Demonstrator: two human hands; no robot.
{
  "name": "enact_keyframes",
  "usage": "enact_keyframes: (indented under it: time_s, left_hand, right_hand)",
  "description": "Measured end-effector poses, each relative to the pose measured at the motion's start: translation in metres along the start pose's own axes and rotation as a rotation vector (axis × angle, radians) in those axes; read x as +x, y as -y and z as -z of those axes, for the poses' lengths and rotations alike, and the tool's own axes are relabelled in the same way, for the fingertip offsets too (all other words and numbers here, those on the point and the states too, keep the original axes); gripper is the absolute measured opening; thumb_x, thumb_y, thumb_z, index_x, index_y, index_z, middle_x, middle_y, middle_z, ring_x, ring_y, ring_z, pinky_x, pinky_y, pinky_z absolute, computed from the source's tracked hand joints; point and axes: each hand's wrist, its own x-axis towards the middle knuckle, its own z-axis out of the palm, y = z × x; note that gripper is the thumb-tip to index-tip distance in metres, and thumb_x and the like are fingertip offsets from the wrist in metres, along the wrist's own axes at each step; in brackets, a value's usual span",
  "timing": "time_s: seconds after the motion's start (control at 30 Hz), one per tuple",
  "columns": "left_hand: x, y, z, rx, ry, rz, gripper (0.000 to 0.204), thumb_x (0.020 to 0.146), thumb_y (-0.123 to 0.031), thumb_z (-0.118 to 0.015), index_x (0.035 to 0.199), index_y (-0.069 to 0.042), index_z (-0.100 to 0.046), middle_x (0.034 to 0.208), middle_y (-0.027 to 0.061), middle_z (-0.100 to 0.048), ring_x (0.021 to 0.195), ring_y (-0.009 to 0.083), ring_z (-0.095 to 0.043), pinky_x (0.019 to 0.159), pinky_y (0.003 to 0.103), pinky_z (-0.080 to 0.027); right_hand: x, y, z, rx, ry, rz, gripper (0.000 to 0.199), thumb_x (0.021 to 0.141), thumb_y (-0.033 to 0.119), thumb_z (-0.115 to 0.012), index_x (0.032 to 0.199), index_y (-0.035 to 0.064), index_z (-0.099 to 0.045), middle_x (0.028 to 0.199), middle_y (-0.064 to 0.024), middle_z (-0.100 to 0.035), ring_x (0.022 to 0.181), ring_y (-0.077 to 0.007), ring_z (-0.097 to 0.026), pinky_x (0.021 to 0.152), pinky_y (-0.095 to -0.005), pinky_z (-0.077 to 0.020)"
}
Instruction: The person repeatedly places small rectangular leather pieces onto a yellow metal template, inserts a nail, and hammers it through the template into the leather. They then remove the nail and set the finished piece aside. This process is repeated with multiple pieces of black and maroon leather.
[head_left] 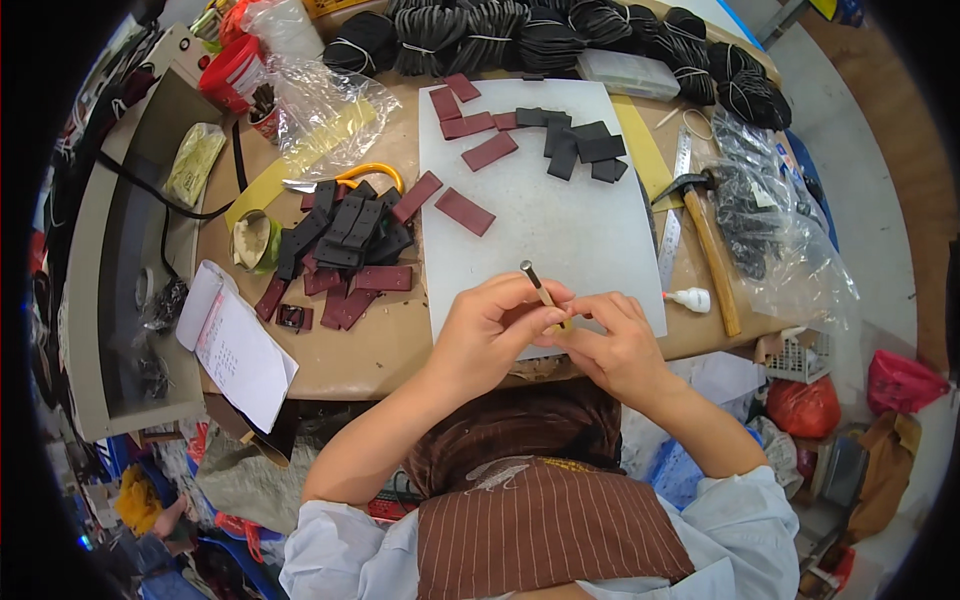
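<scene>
Over the near edge of the white board (540,250), both my hands are raised close together. My left hand (488,328) is closed, pinching a slim rod-shaped tool (541,288) with a round metal head and a paler shaft; it tilts up and to the left. My right hand (618,340) is closed with its fingertips at the tool's lower end, and what lies between them is mostly hidden. Farther up the board lie several dark red strips (466,212) and a cluster of black strips (575,145). Left of the board is a heap of black and dark red strips (350,235).
Orange-handled scissors (382,174) lie behind the heap. A hammer (712,250), a metal ruler (675,220) and a small white bottle (690,299) are right of the board. Bundled black cords (480,35) line the back. A notepad (240,345) overhangs the front left edge.
</scene>
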Motion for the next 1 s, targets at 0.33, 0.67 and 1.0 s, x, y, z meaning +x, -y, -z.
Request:
enact_keyframes:
  time_s: [0.33, 0.67, 1.0]
  left_hand:
    - [-0.001, 0.027, -0.008, 0.449, -0.094, -0.250, 0.006, 0.088, -0.001, -0.062, 0.091, 0.004, -0.061, 0.082, 0.0086, -0.064, 0.058, 0.0105, -0.058, 0.054, 0.025, -0.047]
    - [-0.001, 0.035, -0.015, 0.610, -0.196, -0.438, 0.011, 0.086, -0.010, -0.066, 0.086, -0.001, -0.060, 0.082, 0.0095, -0.065, 0.061, 0.0228, -0.062, 0.056, 0.031, -0.049]
    - [-0.009, 0.036, -0.024, 0.823, -0.257, -0.405, 0.020, 0.085, -0.015, -0.068, 0.083, -0.002, -0.053, 0.080, 0.0090, -0.063, 0.064, 0.0304, -0.061, 0.053, 0.037, -0.049]
  right_hand:
    - [0.002, -0.098, 0.044, -0.198, -0.177, -0.364, 0.023, 0.084, 0.014, -0.066, 0.107, 0.0093, -0.067, 0.110, -0.0172, -0.058, 0.106, -0.0363, -0.054, 0.089, -0.0426, -0.0438]
    - [0.004, -0.117, 0.134, 0.249, -0.326, -0.904, 0.034, 0.100, 0.036, -0.045, 0.108, 0.0048, -0.057, 0.065, 0.0004, -0.050, 0.049, -0.0101, -0.046, 0.044, -0.0254, -0.0391]
    - [0.017, 0.013, 0.146, -0.051, 0.012, -0.177, 0.031, 0.100, 0.036, -0.047, 0.091, 0.0086, -0.058, 0.059, 0.0037, -0.046, 0.046, -0.0035, -0.038, 0.042, -0.0183, -0.0282]
